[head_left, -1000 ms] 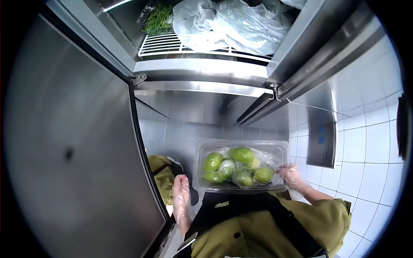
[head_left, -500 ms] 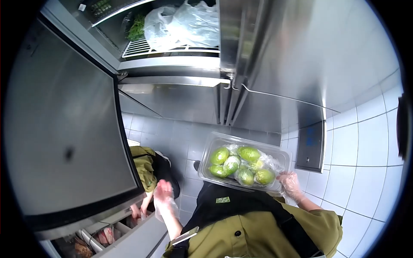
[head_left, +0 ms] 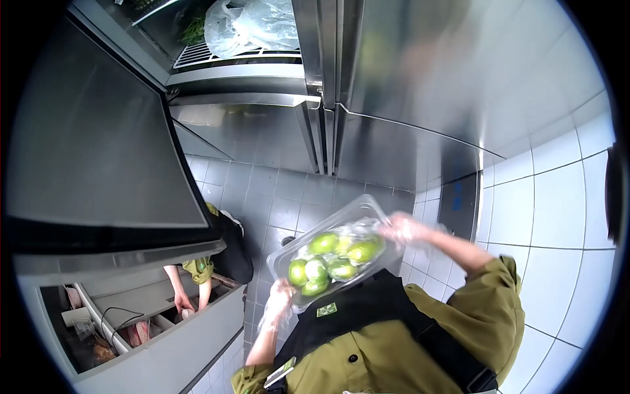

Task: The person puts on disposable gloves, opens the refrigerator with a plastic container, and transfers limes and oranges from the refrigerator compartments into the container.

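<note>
A clear plastic container [head_left: 367, 207] is held tilted in front of my apron, its right end raised. In it lie several green fruits [head_left: 323, 243] that look like limes, some wrapped in clear film. My left hand [head_left: 281, 299], in a thin clear glove, grips the container's lower left edge. My right hand [head_left: 403, 228], gloved too and blurred by motion, is closed on the right end; its fingertips are partly smeared.
An open fridge door [head_left: 98, 138] fills the left. White bags [head_left: 256, 29] lie on the fridge's wire shelf. At lower left a co-worker's hands [head_left: 187, 305] reach into a pulled-out drawer [head_left: 164, 341]. Closed steel doors [head_left: 420, 72] stand ahead, a tiled wall [head_left: 545, 210] on the right.
My left hand has moved from open beside the container onto its left edge. The container has turned, right end up, and shifted left. The drawer shows more as the view has shifted.
</note>
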Available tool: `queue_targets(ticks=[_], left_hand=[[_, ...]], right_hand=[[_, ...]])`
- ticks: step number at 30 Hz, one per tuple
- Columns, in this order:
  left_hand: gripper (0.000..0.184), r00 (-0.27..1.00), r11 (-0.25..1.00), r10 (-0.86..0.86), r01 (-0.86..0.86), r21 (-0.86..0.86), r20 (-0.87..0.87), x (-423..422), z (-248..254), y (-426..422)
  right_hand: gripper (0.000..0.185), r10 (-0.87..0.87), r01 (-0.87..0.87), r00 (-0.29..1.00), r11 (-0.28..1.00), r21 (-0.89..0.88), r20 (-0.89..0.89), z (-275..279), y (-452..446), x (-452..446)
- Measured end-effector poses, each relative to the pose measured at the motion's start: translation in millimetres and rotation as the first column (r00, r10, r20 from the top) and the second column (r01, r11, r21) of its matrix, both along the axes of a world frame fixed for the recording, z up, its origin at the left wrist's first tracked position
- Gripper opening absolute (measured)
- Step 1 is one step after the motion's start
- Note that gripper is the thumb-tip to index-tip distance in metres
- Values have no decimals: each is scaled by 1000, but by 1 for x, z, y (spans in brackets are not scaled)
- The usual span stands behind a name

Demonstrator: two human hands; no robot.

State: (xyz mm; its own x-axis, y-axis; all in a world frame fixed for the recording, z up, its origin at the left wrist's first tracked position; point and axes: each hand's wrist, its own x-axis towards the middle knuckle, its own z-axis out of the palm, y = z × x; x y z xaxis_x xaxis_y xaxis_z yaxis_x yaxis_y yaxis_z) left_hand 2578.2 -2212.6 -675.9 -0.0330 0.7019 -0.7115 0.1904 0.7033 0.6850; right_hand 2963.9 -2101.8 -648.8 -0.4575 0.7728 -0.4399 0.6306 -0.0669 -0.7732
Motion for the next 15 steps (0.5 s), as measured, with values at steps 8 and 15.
queue_targets(ticks=[8,15], left_hand=[[9,923,960,280,-277,47,-264,-31,46,-76],[13,903,899,422,-428,96,80,-135,-29,-129]], right_hand=[[49,-519,465,793,172,869,-321,53,208,-104],[53,-804,648,579,351,675,-138,51,168,-138]])
